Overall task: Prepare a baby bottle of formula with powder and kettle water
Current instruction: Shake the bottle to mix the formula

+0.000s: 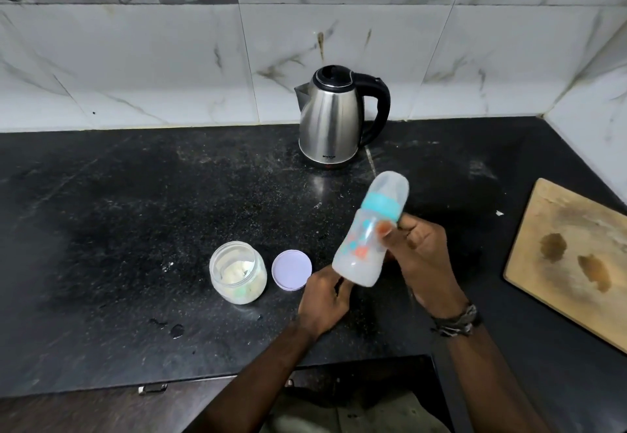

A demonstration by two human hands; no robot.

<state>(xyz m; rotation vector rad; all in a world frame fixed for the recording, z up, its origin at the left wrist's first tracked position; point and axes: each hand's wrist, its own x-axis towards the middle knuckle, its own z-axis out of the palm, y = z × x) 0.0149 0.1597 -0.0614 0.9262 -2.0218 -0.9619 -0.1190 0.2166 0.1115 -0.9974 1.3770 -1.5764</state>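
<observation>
Capped baby bottle (364, 239), cloudy inside, held tilted above the desk (135, 212) in the clamped right hand (415, 249), presumably for mixing. Left hand (324, 298), loosely curled, empty, near its base. Open powder jar (237, 271), lid (291, 269) beside; kettle (334, 117) behind.
</observation>
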